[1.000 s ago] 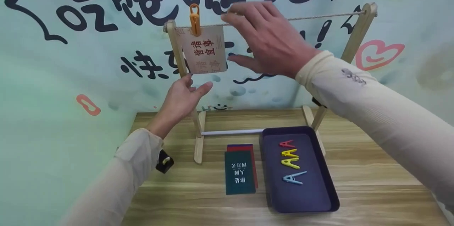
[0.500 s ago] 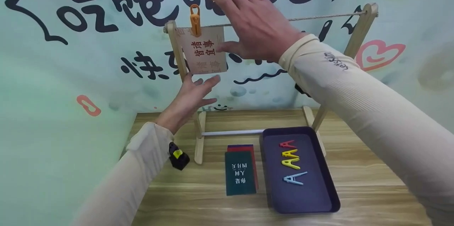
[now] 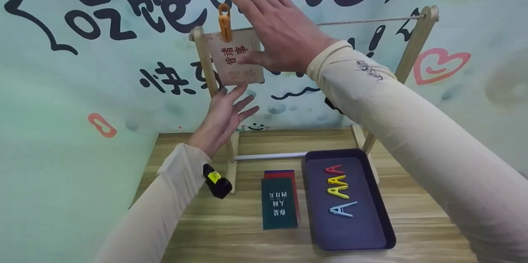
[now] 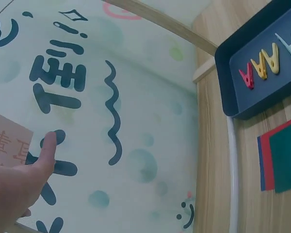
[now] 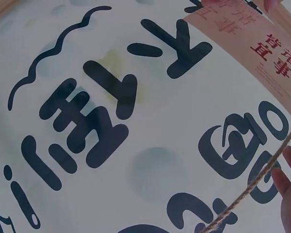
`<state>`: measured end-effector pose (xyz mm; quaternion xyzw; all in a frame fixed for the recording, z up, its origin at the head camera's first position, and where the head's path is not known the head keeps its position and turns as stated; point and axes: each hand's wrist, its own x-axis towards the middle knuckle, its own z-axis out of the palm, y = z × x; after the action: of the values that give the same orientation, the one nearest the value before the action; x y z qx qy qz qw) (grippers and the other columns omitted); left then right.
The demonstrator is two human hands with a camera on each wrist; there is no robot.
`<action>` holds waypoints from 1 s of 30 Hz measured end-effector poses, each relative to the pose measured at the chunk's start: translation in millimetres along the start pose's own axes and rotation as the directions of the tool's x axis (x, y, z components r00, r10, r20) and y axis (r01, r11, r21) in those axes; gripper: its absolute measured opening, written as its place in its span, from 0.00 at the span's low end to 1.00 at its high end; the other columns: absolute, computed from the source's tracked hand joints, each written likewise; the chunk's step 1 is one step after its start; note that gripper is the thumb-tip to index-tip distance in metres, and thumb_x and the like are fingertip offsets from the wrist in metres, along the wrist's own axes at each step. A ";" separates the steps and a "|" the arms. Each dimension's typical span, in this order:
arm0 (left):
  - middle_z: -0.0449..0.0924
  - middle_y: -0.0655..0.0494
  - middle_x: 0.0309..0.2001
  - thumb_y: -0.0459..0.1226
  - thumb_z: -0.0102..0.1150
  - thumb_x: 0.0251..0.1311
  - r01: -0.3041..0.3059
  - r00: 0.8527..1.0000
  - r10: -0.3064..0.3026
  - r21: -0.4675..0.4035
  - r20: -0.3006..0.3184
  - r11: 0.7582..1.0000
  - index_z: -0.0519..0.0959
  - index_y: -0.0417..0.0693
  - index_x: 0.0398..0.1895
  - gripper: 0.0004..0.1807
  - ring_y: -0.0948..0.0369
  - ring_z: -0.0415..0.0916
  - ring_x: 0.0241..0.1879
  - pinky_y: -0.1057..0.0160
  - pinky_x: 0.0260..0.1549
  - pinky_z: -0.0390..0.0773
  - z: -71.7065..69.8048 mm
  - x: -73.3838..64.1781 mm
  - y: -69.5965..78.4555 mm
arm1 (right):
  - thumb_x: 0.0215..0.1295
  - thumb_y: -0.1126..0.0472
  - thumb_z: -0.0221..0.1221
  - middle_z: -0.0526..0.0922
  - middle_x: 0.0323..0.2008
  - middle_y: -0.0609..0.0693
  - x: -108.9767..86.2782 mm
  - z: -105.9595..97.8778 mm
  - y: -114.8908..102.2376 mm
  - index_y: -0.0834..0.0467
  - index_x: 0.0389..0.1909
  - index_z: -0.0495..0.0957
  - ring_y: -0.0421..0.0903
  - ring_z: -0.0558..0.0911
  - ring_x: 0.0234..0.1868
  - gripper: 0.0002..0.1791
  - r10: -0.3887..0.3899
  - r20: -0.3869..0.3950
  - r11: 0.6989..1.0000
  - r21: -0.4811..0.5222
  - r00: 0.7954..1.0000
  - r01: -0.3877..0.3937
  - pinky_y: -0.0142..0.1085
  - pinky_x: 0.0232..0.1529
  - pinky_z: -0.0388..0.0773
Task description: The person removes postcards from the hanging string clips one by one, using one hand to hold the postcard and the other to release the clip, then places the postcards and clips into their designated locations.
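A pale pink card [image 3: 222, 67] with red characters hangs from the string [image 3: 371, 20] of a wooden frame [image 3: 416, 44], clipped near its left post by an orange clothespin [image 3: 225, 27]. My right hand [image 3: 284, 34] is raised at the card's right side, fingers stretched toward the clothespin and thumb overlapping the card in the head view. Below, my left hand [image 3: 222, 116] has its fingers spread, with fingertips right at the card's lower edge. In the left wrist view the left hand's extended finger [image 4: 47, 153] lies beside the card's corner [image 4: 7, 141].
A dark tray [image 3: 350, 234] on the wooden table [image 3: 231, 226] holds red, yellow and light blue clothespins [image 3: 342, 209]. Left of it lies a stack of cards [image 3: 279, 203], green on top. A white crossbar [image 3: 270, 156] joins the frame's feet; a lettered backdrop [image 3: 103, 73] stands behind.
My right hand has moved left, close to the orange clothespin and over the card. My left hand has shifted slightly right under the card, and its fingers have spread.
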<state>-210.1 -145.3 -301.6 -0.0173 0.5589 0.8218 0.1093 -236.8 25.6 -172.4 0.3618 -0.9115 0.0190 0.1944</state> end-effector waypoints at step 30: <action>0.79 0.50 0.51 0.43 0.44 0.78 0.036 0.952 -0.002 0.106 -0.307 0.994 0.68 0.44 0.64 0.19 0.55 0.81 0.51 0.62 0.51 0.82 -3.0 -15.9 -19.7 | 0.80 0.50 0.44 0.78 0.59 0.54 17.2 1.6 -27.0 0.59 0.69 0.67 0.50 0.76 0.57 0.25 0.057 -0.074 0.988 0.145 0.996 -0.046 0.42 0.59 0.72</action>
<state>-190.9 -143.7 -318.3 -0.1439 0.6134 0.7760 0.0301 -230.7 -5.8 -170.5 0.3502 -0.9086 0.1033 0.2030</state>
